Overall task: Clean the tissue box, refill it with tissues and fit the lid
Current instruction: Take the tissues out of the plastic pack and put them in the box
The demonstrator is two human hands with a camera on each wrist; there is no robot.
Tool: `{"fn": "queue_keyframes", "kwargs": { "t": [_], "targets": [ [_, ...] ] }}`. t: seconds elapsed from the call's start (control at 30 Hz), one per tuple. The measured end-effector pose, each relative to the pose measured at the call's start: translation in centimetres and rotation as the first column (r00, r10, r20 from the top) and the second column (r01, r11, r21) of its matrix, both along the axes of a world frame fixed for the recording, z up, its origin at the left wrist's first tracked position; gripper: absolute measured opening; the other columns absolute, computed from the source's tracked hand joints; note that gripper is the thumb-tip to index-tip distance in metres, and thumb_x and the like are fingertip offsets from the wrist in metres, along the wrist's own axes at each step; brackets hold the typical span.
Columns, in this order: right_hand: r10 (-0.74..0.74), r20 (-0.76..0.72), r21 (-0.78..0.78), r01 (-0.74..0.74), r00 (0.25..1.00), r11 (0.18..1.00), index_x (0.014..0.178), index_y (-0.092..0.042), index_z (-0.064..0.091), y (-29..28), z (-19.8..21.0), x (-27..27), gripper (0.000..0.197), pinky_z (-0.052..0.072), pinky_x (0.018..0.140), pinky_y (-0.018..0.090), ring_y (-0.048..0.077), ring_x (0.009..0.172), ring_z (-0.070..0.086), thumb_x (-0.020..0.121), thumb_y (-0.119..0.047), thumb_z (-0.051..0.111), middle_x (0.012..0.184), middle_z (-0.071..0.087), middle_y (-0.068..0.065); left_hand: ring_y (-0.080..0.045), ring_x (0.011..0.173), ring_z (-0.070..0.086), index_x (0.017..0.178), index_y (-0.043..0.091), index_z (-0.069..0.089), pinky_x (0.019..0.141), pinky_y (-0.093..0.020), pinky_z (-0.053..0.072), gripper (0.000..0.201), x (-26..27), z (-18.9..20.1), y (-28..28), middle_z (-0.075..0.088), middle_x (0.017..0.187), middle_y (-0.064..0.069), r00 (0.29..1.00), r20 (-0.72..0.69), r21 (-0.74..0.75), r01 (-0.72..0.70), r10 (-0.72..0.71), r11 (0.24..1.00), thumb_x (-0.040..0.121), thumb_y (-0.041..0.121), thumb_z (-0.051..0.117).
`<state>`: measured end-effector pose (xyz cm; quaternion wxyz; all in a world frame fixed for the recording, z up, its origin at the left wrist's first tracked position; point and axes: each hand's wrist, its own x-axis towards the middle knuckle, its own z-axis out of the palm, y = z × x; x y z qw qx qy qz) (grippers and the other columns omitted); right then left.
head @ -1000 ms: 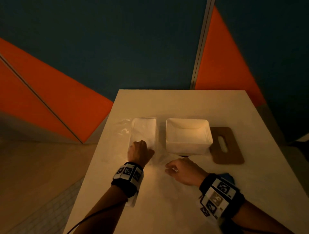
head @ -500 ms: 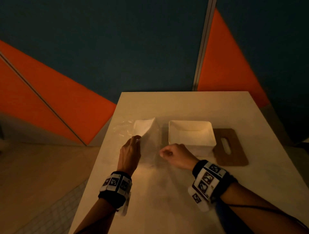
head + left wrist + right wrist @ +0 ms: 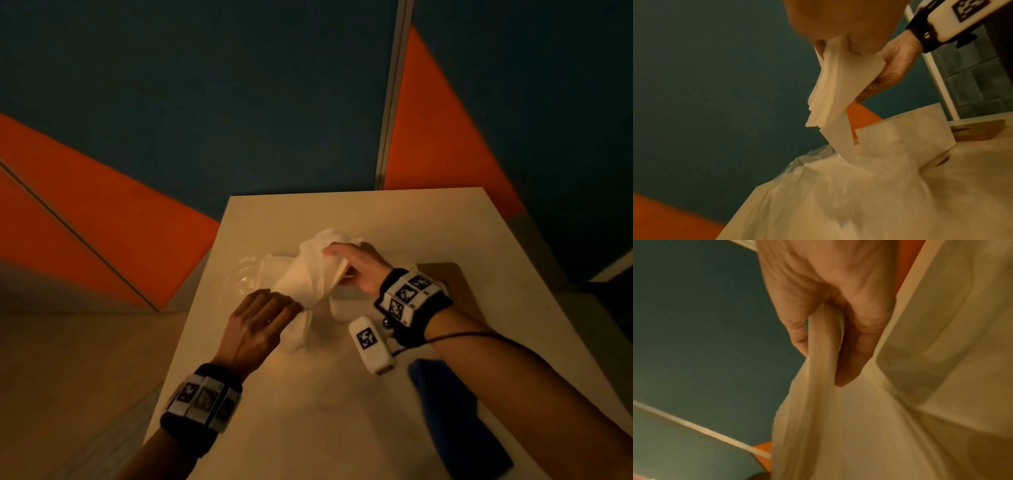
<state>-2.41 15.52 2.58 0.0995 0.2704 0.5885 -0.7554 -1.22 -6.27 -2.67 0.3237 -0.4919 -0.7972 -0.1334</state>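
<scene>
Both hands hold a stack of white tissues (image 3: 308,277) in the air above the table. My left hand (image 3: 291,303) pinches its near end, and my right hand (image 3: 337,260) grips the far end between thumb and fingers. In the right wrist view the tissues (image 3: 826,340) bend inside that grip. The open white tissue box (image 3: 337,308) stands just under and behind the stack, mostly hidden by it. In the left wrist view the box (image 3: 904,134) shows beside the hanging tissues (image 3: 838,91). The wooden lid (image 3: 442,270) with a slot lies flat to the right of the box, behind my right wrist.
An empty clear plastic wrapper (image 3: 246,274) lies crumpled on the table's left side. A dark blue cloth (image 3: 452,411) lies near the front right, under my right forearm. The table's left edge (image 3: 191,342) is close to my left hand.
The tissue stack lay flat in its wrapper with my left hand on it. Both hands have since taken hold of it and lifted it up and right, over the box.
</scene>
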Motion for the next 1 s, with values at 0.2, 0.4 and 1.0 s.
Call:
{"fn": "queue_keyframes", "kwargs": {
  "t": [0.2,0.4,1.0],
  "targets": [
    [-0.164,0.027,0.086,0.161,0.986,0.983,0.128,-0.026,0.050,7.1,-0.3,1.1,0.065,0.058,0.065,0.039,0.032,0.102,0.059,0.071,-0.046,0.074,0.123,0.057,0.010,-0.023,0.086,0.063,0.097,0.017,0.061,0.085,-0.034,0.045,0.015,-4.5,0.8,6.6,0.073,0.090,-0.005,0.965,-0.121,-0.129,0.216,-0.232,0.968,0.091,0.007,0.052],
    [-0.157,0.147,0.465,0.071,0.977,0.882,0.136,-0.018,0.044,9.6,-1.7,3.2,0.054,0.055,0.071,0.037,0.032,0.107,0.054,0.085,-0.012,0.063,0.127,0.053,0.009,-0.023,0.078,0.068,0.091,0.018,0.068,0.086,-0.034,0.045,0.019,-6.3,-1.8,11.5,0.072,0.087,-0.002,0.938,-0.046,-0.333,0.309,-0.342,0.891,0.091,0.014,0.050],
    [-0.176,-0.132,0.114,0.191,0.975,0.975,0.095,-0.019,0.062,10.9,-2.1,4.3,0.038,0.049,0.075,0.038,0.028,0.098,0.054,0.079,0.011,0.045,0.103,0.059,0.011,-0.027,0.121,0.049,0.136,0.014,0.038,0.099,-0.041,0.043,0.098,-7.6,2.2,12.3,0.047,0.138,-0.006,-0.203,0.973,-0.004,-0.471,-0.105,0.882,0.060,0.068,0.070]
  ]
}}
